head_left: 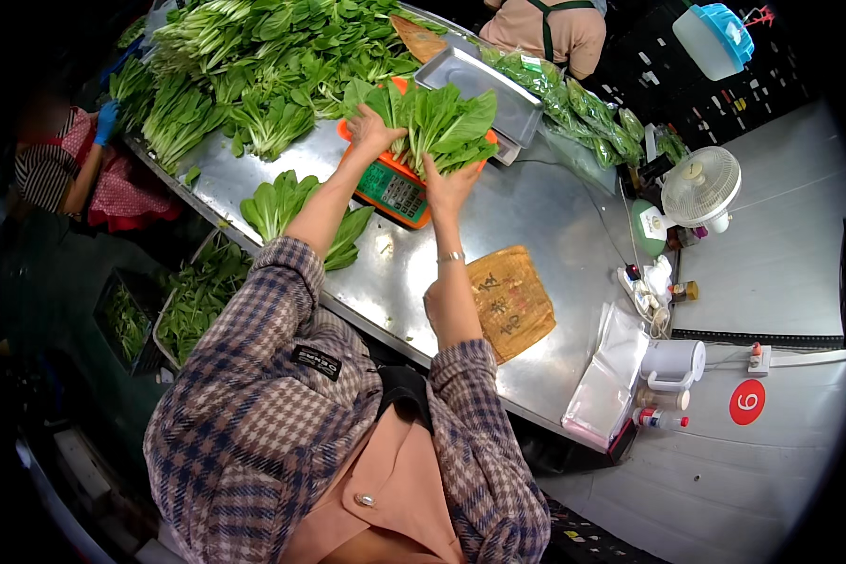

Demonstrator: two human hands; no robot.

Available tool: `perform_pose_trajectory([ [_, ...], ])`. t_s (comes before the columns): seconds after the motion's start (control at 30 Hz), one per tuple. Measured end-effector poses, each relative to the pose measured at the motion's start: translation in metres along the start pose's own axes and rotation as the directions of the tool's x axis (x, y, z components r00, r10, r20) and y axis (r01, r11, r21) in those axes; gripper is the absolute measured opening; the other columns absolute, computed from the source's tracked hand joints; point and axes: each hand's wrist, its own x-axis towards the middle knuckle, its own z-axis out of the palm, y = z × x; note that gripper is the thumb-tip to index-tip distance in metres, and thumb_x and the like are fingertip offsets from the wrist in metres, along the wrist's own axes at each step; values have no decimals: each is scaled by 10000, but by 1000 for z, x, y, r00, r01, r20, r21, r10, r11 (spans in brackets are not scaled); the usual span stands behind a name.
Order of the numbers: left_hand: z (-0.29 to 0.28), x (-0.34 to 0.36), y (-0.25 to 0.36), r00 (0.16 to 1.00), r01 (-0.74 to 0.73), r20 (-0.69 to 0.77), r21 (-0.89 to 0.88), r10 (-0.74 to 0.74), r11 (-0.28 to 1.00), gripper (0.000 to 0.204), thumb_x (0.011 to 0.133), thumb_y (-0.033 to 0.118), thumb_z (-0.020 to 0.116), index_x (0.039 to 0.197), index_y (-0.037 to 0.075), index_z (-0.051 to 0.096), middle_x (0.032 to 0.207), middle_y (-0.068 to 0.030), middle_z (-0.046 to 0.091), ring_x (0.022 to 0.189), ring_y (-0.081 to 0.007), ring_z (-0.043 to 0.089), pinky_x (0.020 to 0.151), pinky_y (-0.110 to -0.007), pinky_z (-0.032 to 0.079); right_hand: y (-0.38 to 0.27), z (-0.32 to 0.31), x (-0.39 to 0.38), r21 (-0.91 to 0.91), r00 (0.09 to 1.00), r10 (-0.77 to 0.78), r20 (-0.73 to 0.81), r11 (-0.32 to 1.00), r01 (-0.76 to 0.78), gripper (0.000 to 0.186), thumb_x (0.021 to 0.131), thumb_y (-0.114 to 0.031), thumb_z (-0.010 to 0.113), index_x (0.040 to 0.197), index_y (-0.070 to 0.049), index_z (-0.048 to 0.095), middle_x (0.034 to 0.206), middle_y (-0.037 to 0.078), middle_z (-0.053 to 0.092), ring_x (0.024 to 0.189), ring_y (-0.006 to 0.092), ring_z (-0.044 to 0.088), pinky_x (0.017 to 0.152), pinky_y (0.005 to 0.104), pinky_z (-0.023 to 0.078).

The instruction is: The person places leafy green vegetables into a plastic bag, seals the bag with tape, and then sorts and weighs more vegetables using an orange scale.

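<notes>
Both my arms reach forward to a small orange scale (395,195) with a green keypad face. A bunch of leafy greens (454,117) with pale stems lies over its top. My left hand (374,134) grips the greens from the left side. On the right, my right hand (449,191) is closed around the stem ends of the bunch, its thumb toward the middle. Some fingers of both hands are hidden by leaves. Another small bunch of greens (277,202) lies on the metal table, partly behind my left forearm.
A big heap of greens (263,56) covers the table's far left. Beyond the scale stand a metal tray (479,89) and bagged greens (583,117). A brown board (512,301), clear bags (606,376) and a fan (701,188) are right. Two co-workers stand at the far side and left.
</notes>
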Motion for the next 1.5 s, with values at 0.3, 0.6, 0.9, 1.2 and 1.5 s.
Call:
perform_pose_trajectory([
  [0.3, -8, 28, -21, 985, 107, 157, -185, -78, 977, 887, 575, 339, 698, 1175, -96, 212, 1068, -298, 454, 1008, -380, 458, 863, -386, 371, -17, 40, 6, -43, 942, 336, -18, 941, -337, 962, 669, -378, 611, 1272, 126, 57, 1286, 354, 155, 1214, 422, 198, 1011, 432, 180],
  [0.6, -1, 0, 14, 968, -38, 228, -266, 101, 963, 769, 665, 96, 554, 1259, -42, 85, 1004, -283, 512, 959, -407, 478, 881, -460, 331, -36, 39, 8, -361, 922, 386, 37, 865, -348, 999, 643, -442, 607, 1291, 91, 64, 1292, 346, 167, 1221, 401, 217, 985, 409, 223],
  [0.9, 26, 61, -31, 902, 133, 426, -423, 67, 896, 1136, 518, 316, 751, 1261, -135, 18, 1215, -284, 357, 1096, -356, 408, 868, -344, 400, -25, 41, 17, -127, 894, 445, 49, 891, -436, 961, 619, -423, 608, 1275, 97, 136, 1273, 320, 241, 1168, 384, 307, 955, 424, 267],
  [1.2, 11, 19, 27, 921, 68, 386, -32, -51, 997, 1255, 449, 455, 771, 1288, -62, -7, 1283, -277, 253, 1162, -400, 297, 943, -415, 306, -19, 32, 20, -220, 917, 386, 101, 907, -358, 1036, 587, -449, 645, 1293, 70, 93, 1266, 355, 198, 1182, 425, 264, 973, 424, 245],
  [1.5, -5, 6, 24, 971, 40, 238, -200, 9, 979, 1211, 500, 376, 778, 1299, -29, -38, 1306, -302, 169, 1176, -410, 272, 938, -415, 311, 18, 32, 36, 198, 906, 367, 210, 892, -407, 871, 636, -311, 586, 1272, 92, 149, 1267, 311, 256, 1163, 405, 295, 978, 410, 246],
])
